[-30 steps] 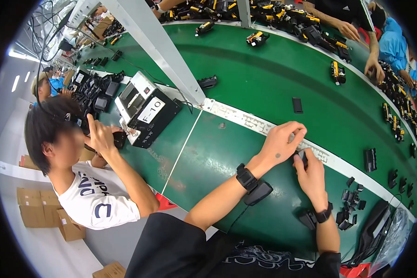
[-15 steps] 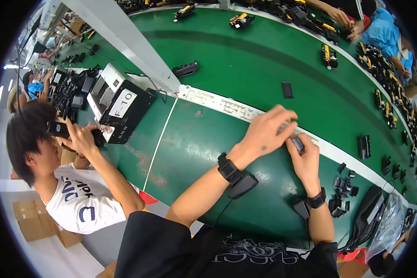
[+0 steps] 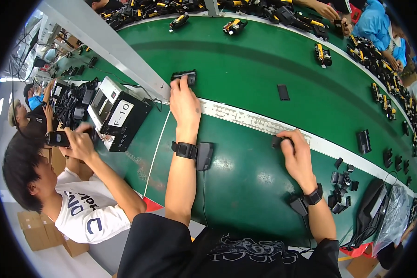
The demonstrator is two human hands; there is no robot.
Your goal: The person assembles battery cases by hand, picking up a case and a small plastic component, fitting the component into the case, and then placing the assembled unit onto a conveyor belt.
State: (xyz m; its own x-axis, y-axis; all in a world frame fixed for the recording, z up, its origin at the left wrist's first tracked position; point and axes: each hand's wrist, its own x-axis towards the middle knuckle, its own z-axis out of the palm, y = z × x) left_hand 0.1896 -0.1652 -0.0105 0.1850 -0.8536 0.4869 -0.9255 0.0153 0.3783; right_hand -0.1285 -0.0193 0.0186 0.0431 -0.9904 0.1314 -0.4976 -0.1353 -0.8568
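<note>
My left hand [image 3: 185, 107] reaches across the white strip at the table's far edge. Its fingers are closed on the near side of a black plastic housing [image 3: 186, 75] lying on the green surface beyond, beside the grey post. My right hand [image 3: 297, 155] stays over the near tabletop, right of centre. A small dark piece [image 3: 276, 142] is pinched between its thumb and fingers, partly covered by them. Each wrist wears a black strap with a black box and a cable; the left box [image 3: 205, 156] hangs beside the forearm.
A white-and-black machine [image 3: 118, 116] stands left, near a person in a white shirt [image 3: 90, 204]. The grey post [image 3: 120, 51] rises beside it. Small black parts [image 3: 342, 180] and a black bag [image 3: 369, 208] lie right. A flat dark piece [image 3: 283, 92] and yellow-black assemblies [image 3: 323, 55] lie beyond.
My left hand has moved away from my right, leftward and farther out, onto the black housing. The right hand keeps the small piece, now turned more downward. The view has shifted slightly.
</note>
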